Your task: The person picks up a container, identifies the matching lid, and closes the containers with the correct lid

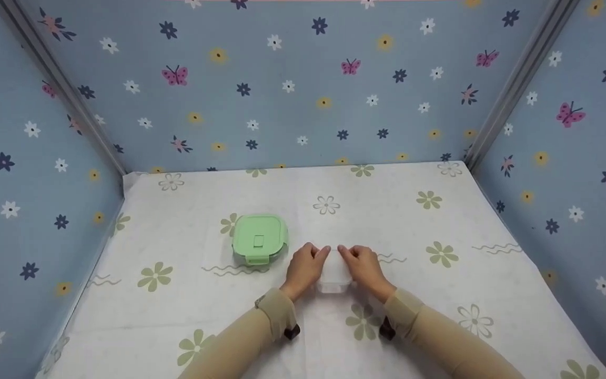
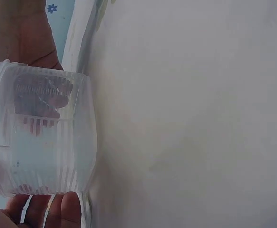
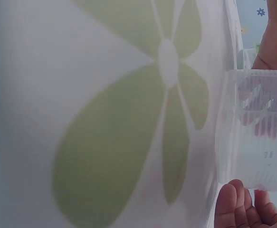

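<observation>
Both hands hold a small clear plastic container [image 1: 334, 276] with a translucent whitish lid, low over the cloth in the head view. My left hand [image 1: 304, 269] grips its left side and my right hand [image 1: 367, 269] its right side, thumbs up at the far end of the lid. Ribbed side walls show on the container [image 2: 48, 137] in the left wrist view, with the fingers of my left hand [image 2: 48, 209] along its lower side in that picture. The container [image 3: 259, 128] looks see-through and holds nothing visible. Left of the hands stands a green-lidded box [image 1: 260, 236].
A white cloth [image 1: 387, 210] printed with green flowers covers the table. Blue patterned panels [image 1: 292, 79] rise at the back and both sides, joined by grey corner posts [image 1: 518, 79]. The green-lidded box stands close to the left hand.
</observation>
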A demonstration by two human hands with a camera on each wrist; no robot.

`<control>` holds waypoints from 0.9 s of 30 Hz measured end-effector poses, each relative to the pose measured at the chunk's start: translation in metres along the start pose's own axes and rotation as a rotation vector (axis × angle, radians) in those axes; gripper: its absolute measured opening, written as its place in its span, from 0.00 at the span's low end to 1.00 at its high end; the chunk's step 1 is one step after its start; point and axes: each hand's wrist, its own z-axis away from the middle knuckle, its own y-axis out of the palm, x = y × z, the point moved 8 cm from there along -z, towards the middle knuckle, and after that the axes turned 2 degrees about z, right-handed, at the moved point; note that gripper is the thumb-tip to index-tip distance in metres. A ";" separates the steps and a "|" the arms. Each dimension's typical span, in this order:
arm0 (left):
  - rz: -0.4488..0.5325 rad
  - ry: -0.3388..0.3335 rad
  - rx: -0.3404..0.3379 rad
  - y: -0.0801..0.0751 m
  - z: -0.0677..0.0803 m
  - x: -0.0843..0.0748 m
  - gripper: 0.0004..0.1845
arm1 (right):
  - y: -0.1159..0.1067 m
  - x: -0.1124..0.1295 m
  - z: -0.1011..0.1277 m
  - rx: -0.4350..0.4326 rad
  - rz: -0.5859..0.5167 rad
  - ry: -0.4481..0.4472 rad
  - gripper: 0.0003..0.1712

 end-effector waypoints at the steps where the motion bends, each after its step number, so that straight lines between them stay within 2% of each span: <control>1: -0.006 0.000 -0.004 -0.001 0.000 -0.001 0.20 | 0.000 0.001 0.000 -0.001 0.000 -0.002 0.24; 8: -0.040 -0.027 -0.012 -0.002 0.000 -0.002 0.19 | 0.000 0.002 -0.002 0.012 0.008 0.007 0.23; 15: -0.031 0.046 -0.047 0.000 -0.003 0.003 0.21 | 0.001 -0.001 -0.005 -0.004 0.016 -0.060 0.25; 18: -0.026 0.020 -0.021 -0.001 -0.002 -0.001 0.20 | 0.001 -0.002 -0.004 0.002 0.007 -0.042 0.25; 19: -0.029 0.012 -0.015 -0.001 -0.002 0.000 0.19 | -0.001 0.002 -0.001 0.004 0.018 0.002 0.23; 20: -0.026 -0.001 -0.005 -0.003 -0.001 -0.004 0.19 | -0.001 0.002 -0.001 0.008 0.020 0.010 0.23; 25: -0.053 -0.007 0.017 -0.005 0.001 -0.007 0.18 | 0.001 0.003 -0.001 0.038 0.040 0.036 0.23; 27: -0.052 -0.002 0.041 -0.004 -0.004 -0.001 0.19 | 0.001 0.004 -0.002 0.054 0.047 0.029 0.23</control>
